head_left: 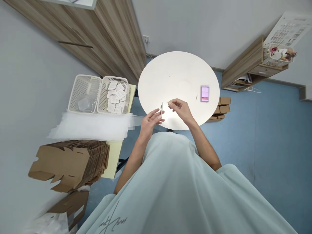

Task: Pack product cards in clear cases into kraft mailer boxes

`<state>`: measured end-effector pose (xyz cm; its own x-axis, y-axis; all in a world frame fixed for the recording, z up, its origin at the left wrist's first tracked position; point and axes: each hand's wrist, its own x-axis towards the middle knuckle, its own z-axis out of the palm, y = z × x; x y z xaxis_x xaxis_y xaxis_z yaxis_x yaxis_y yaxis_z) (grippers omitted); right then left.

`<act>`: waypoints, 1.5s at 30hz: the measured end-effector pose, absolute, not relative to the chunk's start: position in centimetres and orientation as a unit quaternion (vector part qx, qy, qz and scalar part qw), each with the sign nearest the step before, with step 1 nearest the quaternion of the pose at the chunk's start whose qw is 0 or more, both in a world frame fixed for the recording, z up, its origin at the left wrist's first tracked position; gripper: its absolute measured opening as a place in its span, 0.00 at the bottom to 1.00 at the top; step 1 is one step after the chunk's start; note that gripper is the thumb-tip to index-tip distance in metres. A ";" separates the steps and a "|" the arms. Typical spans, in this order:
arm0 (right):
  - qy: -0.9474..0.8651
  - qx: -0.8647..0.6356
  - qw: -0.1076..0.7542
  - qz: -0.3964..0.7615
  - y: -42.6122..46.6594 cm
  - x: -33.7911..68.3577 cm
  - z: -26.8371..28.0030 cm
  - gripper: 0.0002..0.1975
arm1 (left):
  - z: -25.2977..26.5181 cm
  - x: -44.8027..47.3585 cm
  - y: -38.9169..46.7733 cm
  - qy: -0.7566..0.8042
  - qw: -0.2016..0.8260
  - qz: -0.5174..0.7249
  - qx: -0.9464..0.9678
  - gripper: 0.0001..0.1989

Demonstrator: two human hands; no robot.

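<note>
Over the near edge of a round white table, my left hand holds a small flat white card-like piece on edge, with a dark spot on its left face. A short gap to the right, my right hand is raised with thumb and forefinger pinched together; whether anything tiny is between them cannot be made out. Farther right on the table lies a phone with a lit pinkish screen. Beside it is a small dark object too small to name.
At left, a pale yellow table bears a basket of white cards, another basket with clear plastic boxes, white translucent sheets and flattened cartons. Brown boxes stand beyond the round table's right edge.
</note>
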<state>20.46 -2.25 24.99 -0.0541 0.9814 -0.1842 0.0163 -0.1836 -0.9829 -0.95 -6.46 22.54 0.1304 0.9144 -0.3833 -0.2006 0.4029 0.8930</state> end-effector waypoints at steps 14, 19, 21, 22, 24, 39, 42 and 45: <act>-0.489 -0.553 0.414 0.533 -1.9 21.4 25.3 0.25 | 22.4 0.2 -6.9 0.598 0.470 0.465 0.452 0.35; -0.483 -0.548 0.411 0.546 -1.6 22.0 25.1 0.27 | 22.2 -0.2 -6.0 0.592 0.533 0.471 0.380 0.28; -0.478 -0.546 0.411 0.552 -1.5 22.0 25.1 0.28 | 22.4 -0.4 -5.8 0.586 0.549 0.465 0.372 0.28; -0.475 -0.544 0.414 0.554 -1.5 22.0 25.0 0.29 | 22.5 -0.5 -5.7 0.584 0.556 0.464 0.368 0.29; -0.461 -0.545 0.428 0.554 -1.4 21.8 24.7 0.30 | 22.7 -0.4 -5.6 0.576 0.572 0.460 0.359 0.30; -0.395 -0.562 0.429 0.586 -4.0 20.2 23.2 0.33 | 22.8 1.2 -3.7 0.582 0.568 0.444 0.377 0.23; -0.416 -0.549 0.389 0.612 -4.8 19.9 23.0 0.34 | 22.6 0.4 -2.5 0.589 0.537 0.448 0.405 0.22; -0.414 -0.562 0.385 0.604 -4.8 20.4 23.0 0.33 | 22.5 -0.5 -1.4 0.573 0.520 0.430 0.466 0.22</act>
